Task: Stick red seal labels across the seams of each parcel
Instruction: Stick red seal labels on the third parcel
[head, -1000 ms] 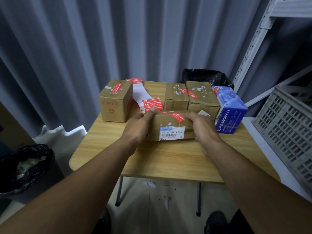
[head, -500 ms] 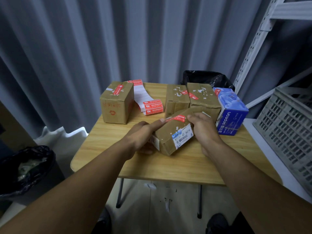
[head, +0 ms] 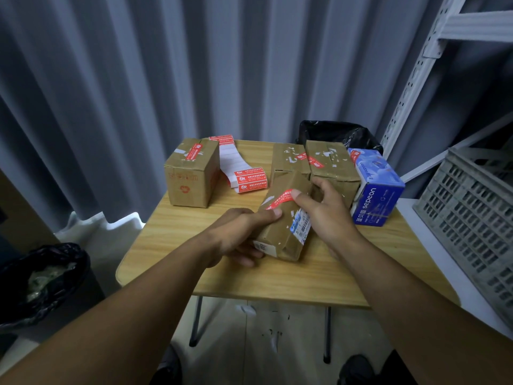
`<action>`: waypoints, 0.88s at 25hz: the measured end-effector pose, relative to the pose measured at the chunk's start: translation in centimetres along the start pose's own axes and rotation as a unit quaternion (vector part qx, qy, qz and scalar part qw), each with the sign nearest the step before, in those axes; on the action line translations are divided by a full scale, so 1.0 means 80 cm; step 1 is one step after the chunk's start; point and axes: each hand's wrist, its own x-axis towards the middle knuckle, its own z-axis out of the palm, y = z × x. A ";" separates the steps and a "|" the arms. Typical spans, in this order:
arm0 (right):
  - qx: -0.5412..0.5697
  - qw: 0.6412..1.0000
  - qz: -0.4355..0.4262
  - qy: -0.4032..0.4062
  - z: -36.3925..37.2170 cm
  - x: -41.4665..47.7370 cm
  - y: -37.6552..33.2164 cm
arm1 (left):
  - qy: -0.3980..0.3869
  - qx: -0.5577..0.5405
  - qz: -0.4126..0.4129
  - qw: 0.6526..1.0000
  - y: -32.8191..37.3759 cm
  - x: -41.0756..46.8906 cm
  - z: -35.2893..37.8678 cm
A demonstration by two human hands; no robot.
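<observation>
Both bare forearms stretch in, the left from seven o'clock, the right from five, meeting near the middle. Left hand (head: 236, 237) grips the parcel (head: 280, 234) at its nine o'clock side, thumb on top, fingers curled beneath. Right hand (head: 327, 215) clamps the three o'clock side, thumb pressing on top.

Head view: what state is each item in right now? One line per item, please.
Held parcel, tilted, closed, gripped by both hands.
Red seal label, lying over the parcel's top edge, under both thumbs.
Left hand, grips the parcel's near end.
Right hand, grips the parcel's far side.
Left box, upright, closed, labelled.
Two back boxes, closed, labelled.
Blue box, closed, labelled.
Label strip, unfolded on the table.
</observation>
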 end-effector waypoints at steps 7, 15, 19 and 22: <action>-0.002 1.000 0.016 -0.020 0.016 0.002 -0.015 | 0.006 -0.040 0.006 0.999 0.009 -0.003 0.014; -0.162 0.985 0.000 -0.058 0.015 -0.009 -0.024 | -0.024 -0.030 -0.006 0.999 0.006 -0.008 0.015; -0.235 0.966 -0.009 -0.110 0.007 -0.011 -0.032 | 0.040 -0.072 0.023 0.996 0.005 -0.007 -0.004; -0.296 0.941 -0.007 -0.163 0.003 -0.010 -0.036 | 0.102 -0.037 0.107 0.988 0.001 -0.002 -0.012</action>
